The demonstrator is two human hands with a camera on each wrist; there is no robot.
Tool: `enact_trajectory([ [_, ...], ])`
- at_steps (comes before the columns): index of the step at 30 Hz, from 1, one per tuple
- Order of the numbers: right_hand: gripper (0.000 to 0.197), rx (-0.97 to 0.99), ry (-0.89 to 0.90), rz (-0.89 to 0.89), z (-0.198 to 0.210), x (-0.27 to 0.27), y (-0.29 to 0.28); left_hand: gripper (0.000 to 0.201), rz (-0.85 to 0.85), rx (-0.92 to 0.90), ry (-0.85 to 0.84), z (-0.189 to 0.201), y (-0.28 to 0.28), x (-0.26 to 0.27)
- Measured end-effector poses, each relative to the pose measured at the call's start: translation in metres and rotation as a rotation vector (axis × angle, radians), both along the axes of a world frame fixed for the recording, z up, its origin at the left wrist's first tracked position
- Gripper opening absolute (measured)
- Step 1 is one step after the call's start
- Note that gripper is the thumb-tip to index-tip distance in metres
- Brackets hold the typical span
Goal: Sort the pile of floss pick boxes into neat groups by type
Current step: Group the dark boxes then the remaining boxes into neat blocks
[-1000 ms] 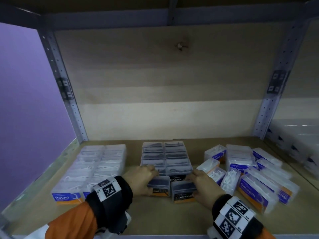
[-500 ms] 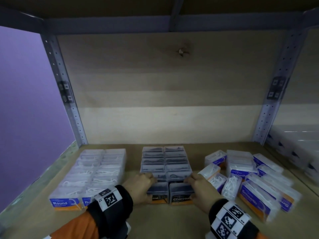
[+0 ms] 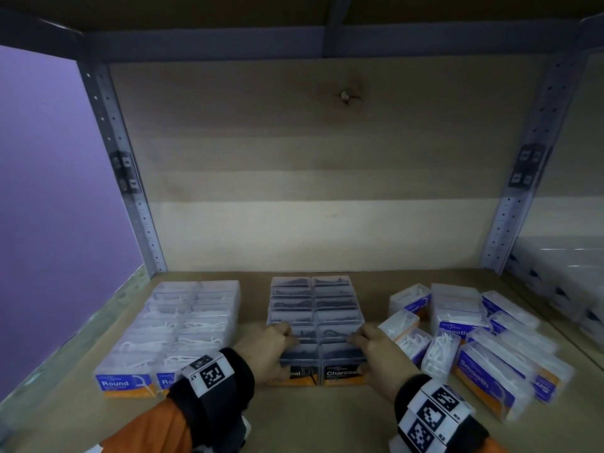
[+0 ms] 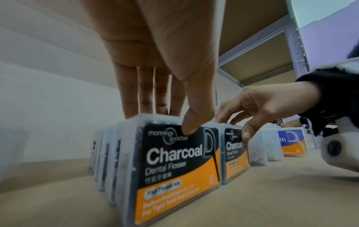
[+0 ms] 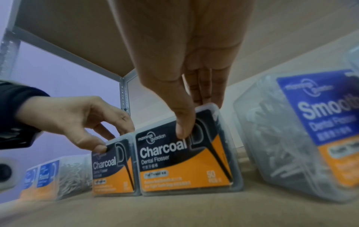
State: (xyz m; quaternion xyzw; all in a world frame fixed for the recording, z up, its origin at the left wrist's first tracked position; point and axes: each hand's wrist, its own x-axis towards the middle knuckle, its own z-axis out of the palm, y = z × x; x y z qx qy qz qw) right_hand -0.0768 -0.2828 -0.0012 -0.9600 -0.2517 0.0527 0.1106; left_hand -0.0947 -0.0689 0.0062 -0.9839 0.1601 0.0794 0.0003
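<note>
Two rows of dark Charcoal boxes (image 3: 313,308) stand in the middle of the shelf. My left hand (image 3: 284,341) pinches the front left Charcoal box (image 4: 174,161), thumb on its label and fingers (image 4: 145,106) over its top edge. My right hand (image 3: 359,340) pinches the front right Charcoal box (image 5: 186,161) the same way, thumb on the label. Both front boxes stand upright, side by side, against their rows. The Round boxes (image 3: 173,328) form a neat block at the left. The Smooth boxes (image 3: 474,341) lie in a loose pile at the right.
The shelf's wooden back wall (image 3: 327,191) rises behind the rows, with metal uprights (image 3: 130,191) at both back corners. A tilted Smooth box (image 5: 310,130) leans close to my right hand. Bare shelf board (image 3: 310,420) runs along the front edge.
The two front Charcoal boxes, uneven a second ago, now sit level with each other and tight against their rows. Both hands have shifted slightly back with them.
</note>
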Motion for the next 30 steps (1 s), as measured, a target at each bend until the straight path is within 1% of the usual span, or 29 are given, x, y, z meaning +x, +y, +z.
enact_trajectory([
  [5, 0.054, -0.014, -0.001, 0.002, 0.000, 0.001, 0.001, 0.049, -0.010, -0.037, 0.001, -0.001, 0.002, 0.001],
  [14, 0.049, -0.034, -0.011, -0.027, 0.000, 0.000, 0.002, 0.051, 0.028, -0.121, 0.013, -0.006, 0.006, 0.002],
  [19, 0.047, -0.042, -0.017, -0.037, 0.001, -0.002, 0.002, 0.051, -0.010, -0.065, -0.001, -0.003, 0.005, 0.000],
  [23, 0.047, -0.060, -0.007, -0.037, 0.004, -0.006, 0.004, 0.056, -0.016, -0.040, -0.006, -0.001, 0.006, -0.004],
  [26, 0.050, -0.074, -0.018, -0.001, 0.008, -0.009, 0.011, 0.062, -0.009, -0.034, -0.015, 0.000, 0.012, -0.011],
  [30, 0.052, -0.051, -0.045, 0.085, 0.018, -0.016, 0.033, 0.069, 0.014, -0.018, -0.071, 0.004, 0.034, -0.026],
])
